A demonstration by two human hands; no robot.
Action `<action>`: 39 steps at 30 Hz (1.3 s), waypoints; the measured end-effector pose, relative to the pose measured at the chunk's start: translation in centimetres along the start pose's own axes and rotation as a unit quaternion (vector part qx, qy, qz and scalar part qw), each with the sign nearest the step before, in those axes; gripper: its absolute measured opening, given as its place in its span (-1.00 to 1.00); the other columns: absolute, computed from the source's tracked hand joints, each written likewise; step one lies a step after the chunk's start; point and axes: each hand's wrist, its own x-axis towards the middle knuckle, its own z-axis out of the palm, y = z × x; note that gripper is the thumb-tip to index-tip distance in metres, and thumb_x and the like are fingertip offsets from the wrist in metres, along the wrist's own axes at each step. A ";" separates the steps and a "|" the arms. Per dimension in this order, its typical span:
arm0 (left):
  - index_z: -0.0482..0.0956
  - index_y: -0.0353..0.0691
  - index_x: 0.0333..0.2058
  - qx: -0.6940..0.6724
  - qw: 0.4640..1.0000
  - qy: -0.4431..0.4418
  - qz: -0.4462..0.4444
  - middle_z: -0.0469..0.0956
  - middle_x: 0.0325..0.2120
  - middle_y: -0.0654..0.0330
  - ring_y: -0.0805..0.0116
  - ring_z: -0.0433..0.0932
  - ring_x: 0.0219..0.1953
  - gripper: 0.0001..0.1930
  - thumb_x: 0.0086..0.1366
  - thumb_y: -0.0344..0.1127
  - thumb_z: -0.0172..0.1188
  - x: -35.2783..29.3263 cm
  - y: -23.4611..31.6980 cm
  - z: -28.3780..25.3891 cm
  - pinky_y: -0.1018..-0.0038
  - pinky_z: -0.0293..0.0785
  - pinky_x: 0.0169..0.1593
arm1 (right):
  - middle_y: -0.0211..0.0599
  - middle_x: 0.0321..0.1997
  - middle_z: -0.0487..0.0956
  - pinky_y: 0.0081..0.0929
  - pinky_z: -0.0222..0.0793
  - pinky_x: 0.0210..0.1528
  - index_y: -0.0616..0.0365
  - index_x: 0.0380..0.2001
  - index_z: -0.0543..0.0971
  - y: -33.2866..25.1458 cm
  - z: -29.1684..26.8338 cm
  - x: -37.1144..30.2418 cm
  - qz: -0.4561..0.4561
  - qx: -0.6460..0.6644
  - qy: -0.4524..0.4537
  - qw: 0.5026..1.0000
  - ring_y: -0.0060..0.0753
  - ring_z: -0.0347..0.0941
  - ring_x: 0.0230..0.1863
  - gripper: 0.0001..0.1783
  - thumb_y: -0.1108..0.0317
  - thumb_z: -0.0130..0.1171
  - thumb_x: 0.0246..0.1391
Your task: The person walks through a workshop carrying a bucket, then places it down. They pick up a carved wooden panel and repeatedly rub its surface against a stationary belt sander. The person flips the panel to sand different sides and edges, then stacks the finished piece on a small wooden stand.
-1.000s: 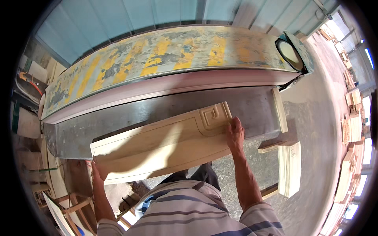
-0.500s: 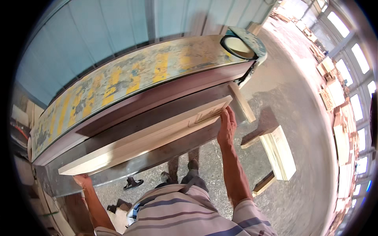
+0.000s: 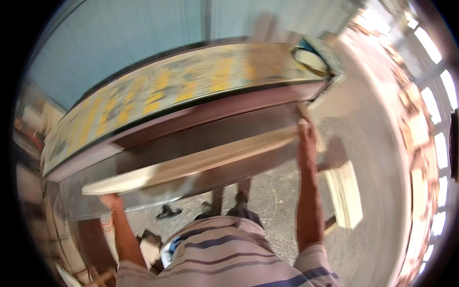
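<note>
A long pale wooden board is held lengthwise over a grey metal table, in front of the reddish-brown belt of a long sanding machine. My left hand grips the board's near edge close to its left end, fingers partly hidden beneath it. Around the right end closes my right hand, blurred by motion. Mostly a narrow face of the board shows. Blur hides whether the board rests on the table or touches the belt.
The machine's worn, yellow-striped top cover runs along the far side, before a light blue panel wall. A pale wooden block stands right of my right arm. A dark handwheel sits below the table. Stacked timber lines the far right.
The board has rolled, so its grooved broad face no longer shows. Both hands remain on it. My right hand now wraps farther over the right end. The whole view has shifted and blurred.
</note>
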 end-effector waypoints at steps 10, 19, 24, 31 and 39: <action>0.10 -0.24 0.18 0.059 0.994 0.066 0.056 0.22 0.13 0.16 0.29 0.21 0.15 -0.32 0.30 0.19 -0.26 -5.8 2.5 6.1 0.40 0.08 0.17 | -0.31 0.09 0.40 -0.44 0.07 0.15 0.11 0.11 0.31 2.8 -1.8 1.4 0.118 0.209 -0.012 0.971 -0.41 0.24 0.13 -0.46 -0.01 -0.24 0.21; -0.06 -0.31 0.23 0.173 0.973 -0.122 0.092 0.02 0.22 0.13 0.30 -0.03 0.27 -0.27 0.30 0.17 -0.23 -8.2 2.5 6.0 0.40 -0.14 0.28 | -0.27 0.22 0.23 -0.38 -0.07 0.26 0.15 0.18 0.19 11.3 -2.7 2.5 0.029 0.259 -0.098 0.960 -0.35 0.09 0.25 -0.42 0.02 -0.20 0.21; 0.21 -0.29 0.11 0.270 0.947 -0.135 0.109 0.31 0.02 0.18 0.40 0.22 0.06 -0.46 0.24 -0.11 0.06 -7.7 1.9 5.5 0.45 0.08 0.15 | -0.28 0.09 0.31 -0.54 -0.05 0.18 0.26 0.06 0.31 10.4 -1.0 0.5 0.017 0.095 -0.182 0.979 -0.45 0.15 0.10 -0.54 0.25 -0.03 0.15; 0.39 -0.27 -0.03 0.412 0.893 -0.104 0.150 0.44 -0.13 0.24 0.39 0.35 -0.10 -0.50 0.17 -0.04 0.15 -12.4 4.5 7.9 0.43 0.22 0.02 | -0.57 -0.56 0.31 -0.64 0.11 -0.46 0.18 -0.44 0.48 5.9 -1.7 -1.6 0.059 -0.027 -0.112 0.992 -0.72 0.15 -0.48 -0.74 0.19 0.01 0.12; 0.51 -0.21 -0.13 0.565 0.822 0.025 0.071 0.54 -0.26 0.06 0.15 0.49 -0.20 -0.44 0.02 0.11 0.19 -6.0 0.0 1.9 0.30 0.37 -0.13 | -0.47 -0.58 0.41 -0.56 0.19 -0.51 0.24 -0.44 0.53 12.4 0.1 -0.1 0.153 -0.109 -0.148 0.971 -0.64 0.23 -0.53 -0.66 0.11 0.11 0.03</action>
